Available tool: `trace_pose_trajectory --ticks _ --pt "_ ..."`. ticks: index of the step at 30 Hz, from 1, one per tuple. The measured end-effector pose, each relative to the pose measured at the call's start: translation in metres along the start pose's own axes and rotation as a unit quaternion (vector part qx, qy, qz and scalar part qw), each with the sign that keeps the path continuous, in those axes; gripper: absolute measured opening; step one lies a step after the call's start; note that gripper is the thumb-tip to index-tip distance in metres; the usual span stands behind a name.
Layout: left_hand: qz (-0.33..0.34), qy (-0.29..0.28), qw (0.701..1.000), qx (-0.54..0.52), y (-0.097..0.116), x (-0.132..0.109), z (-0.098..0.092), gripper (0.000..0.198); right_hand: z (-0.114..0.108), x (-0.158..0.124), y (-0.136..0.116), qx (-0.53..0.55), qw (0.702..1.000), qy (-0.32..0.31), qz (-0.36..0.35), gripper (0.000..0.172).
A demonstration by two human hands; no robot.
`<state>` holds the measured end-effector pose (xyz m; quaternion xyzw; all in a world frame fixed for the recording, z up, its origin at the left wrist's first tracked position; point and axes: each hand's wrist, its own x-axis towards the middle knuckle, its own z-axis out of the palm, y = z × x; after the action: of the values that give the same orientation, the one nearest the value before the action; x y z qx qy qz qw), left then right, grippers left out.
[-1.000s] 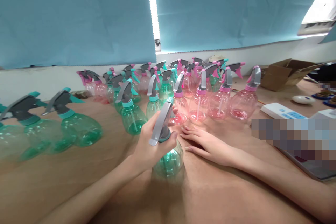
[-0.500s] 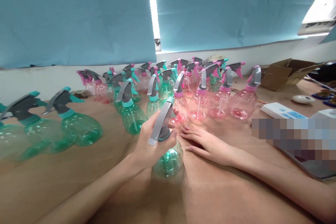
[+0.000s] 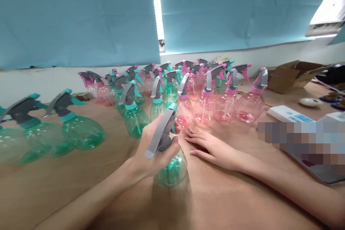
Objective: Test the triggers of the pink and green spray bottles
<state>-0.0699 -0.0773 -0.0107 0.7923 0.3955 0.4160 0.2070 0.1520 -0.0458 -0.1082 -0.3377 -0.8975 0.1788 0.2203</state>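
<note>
My left hand (image 3: 151, 147) is wrapped round the neck of a green spray bottle (image 3: 172, 172) with a grey trigger head and a teal nozzle. The bottle leans a little, its nozzle pointing away from me; whether its base touches the table is hard to tell. To its right, my right hand (image 3: 212, 147) lies flat on the table with fingers stretched out, holding nothing. Just beyond my hands stand a green spray bottle (image 3: 136, 122) and a pink spray bottle (image 3: 203, 109), part of a row. My left fingers partly hide the held bottle's trigger.
Several green spray bottles (image 3: 83, 133) stand at the left on the brown table (image 3: 223, 201). More pink and green bottles crowd the back. At the right are a white power strip (image 3: 289, 113), a white mouse (image 3: 311, 102), an open cardboard box (image 3: 285, 77) and a blurred-out device.
The held spray bottle and my left hand have shifted slightly toward me and down, and the spray head has tipped a little left. My right hand has stayed in place.
</note>
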Motion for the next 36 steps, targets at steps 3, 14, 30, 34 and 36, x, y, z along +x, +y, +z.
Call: trace_pose_trajectory --ticks 3,14,30,34,36 --pt "-0.001 0.003 1.0 -0.016 -0.006 0.001 0.002 0.008 -0.001 0.0 -0.001 -0.008 1.0 -0.002 -0.001 0.047" --pt "-0.033 0.003 0.999 0.018 -0.016 -0.003 0.003 0.059 -0.008 0.005 -0.006 -0.011 0.999 -0.022 -0.033 0.037" --pt "-0.089 -0.018 0.993 0.081 -0.012 -0.054 -0.023 0.049 -0.01 0.014 -0.064 0.05 0.994 -0.091 0.017 0.05" --pt "-0.076 0.021 0.985 0.154 -0.018 -0.078 -0.051 0.038 -0.005 0.035 -0.086 0.033 0.996 -0.087 0.013 0.048" --pt "-0.088 0.053 0.971 0.214 -0.024 -0.087 -0.07 0.045 -0.003 0.049 -0.095 0.025 0.998 -0.061 0.014 0.044"
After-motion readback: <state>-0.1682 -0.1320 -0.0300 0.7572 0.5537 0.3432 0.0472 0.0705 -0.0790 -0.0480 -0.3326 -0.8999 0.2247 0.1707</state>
